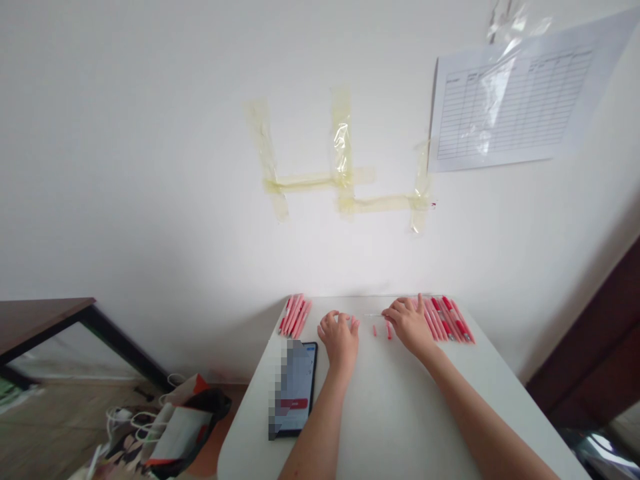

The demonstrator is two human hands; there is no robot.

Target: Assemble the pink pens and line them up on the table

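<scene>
Wall [150, 200] and white table [430, 420] frame the work, which lies near the table's far edge, between a bunch of pens [295, 317] on the left and a row of pens [453, 320] on the right. To handle the parts well, I would rest the forearms lightly on the tabletop, keep clear of the phone [297, 393] just beside the left forearm, and leave both pen groups apart from the loose pieces. The longer reddish piece [389, 331] and the short pink piece [375, 331] look light and apt to roll, so a gentle pinch should suit them better than a full grasp. The thin rod [373, 315] probably wants straight, unforced handling.

The left hand [339, 337] is half curled, palm down, its thumb and forefinger close to a pink bit [353, 321]; I cannot tell whether they grip it. The right hand [404, 321] is loosely bent, its fingertips drawn together at the near end of the thin rod; whether they pinch it or merely touch it, I cannot tell.
</scene>
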